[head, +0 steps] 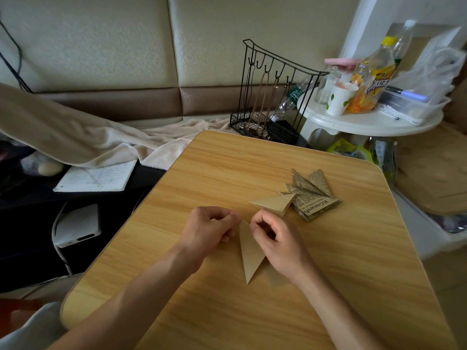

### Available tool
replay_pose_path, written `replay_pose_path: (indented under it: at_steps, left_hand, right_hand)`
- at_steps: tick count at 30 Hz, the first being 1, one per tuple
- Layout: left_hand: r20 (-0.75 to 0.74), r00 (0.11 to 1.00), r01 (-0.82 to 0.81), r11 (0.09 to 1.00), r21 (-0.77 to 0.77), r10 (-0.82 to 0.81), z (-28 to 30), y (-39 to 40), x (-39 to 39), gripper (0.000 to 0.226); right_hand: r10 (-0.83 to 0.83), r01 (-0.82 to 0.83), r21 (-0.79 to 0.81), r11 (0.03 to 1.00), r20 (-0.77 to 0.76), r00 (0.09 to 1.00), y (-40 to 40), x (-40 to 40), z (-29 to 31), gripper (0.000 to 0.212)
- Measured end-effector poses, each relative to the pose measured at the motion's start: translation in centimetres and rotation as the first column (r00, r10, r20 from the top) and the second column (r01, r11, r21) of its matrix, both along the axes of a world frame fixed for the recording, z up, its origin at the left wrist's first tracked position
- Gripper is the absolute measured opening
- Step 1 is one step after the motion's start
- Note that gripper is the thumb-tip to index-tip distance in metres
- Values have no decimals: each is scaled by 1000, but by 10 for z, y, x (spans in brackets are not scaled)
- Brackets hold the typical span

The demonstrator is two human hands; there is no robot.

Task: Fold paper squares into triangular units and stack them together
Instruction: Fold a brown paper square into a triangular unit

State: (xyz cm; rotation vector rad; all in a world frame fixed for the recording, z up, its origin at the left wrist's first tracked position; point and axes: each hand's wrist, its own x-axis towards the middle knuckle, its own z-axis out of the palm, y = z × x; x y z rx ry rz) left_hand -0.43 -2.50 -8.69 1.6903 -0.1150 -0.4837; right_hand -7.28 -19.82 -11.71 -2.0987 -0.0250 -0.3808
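A tan paper piece (249,256), folded into a long triangle with its tip toward me, is held over the wooden table (202,173). My left hand (209,229) and my right hand (274,234) both pinch its upper edge, fingers curled. Beyond my right hand lies a plain tan folded triangular unit (274,203). It leans against a pile of newsprint-patterned folded units (312,195) at the table's right.
A black wire rack (274,97) stands at the table's far edge. A white round side table (366,117) at back right carries bottles, a cup and a plastic tray. A notebook (96,176) and a white box (77,224) lie left, below table level.
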Motion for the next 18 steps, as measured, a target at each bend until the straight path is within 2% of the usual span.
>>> replay_pose_path:
  at_steps: [9, 15, 18]
  left_hand:
    - [30, 999, 17, 999, 42, -18, -1, -1, -1, 14]
    - [13, 993, 118, 992, 37, -119, 3, -1, 0, 14]
    - [16, 994, 109, 993, 55, -110, 3, -2, -1, 18]
  right_hand:
    - [-20, 20, 3, 1000, -26, 999, 0, 0, 0, 19]
    - [-89, 90, 43, 995, -16, 996, 1, 1, -1, 19]
    - [-68, 68, 68, 995, -8, 998, 3, 1, -1, 15]
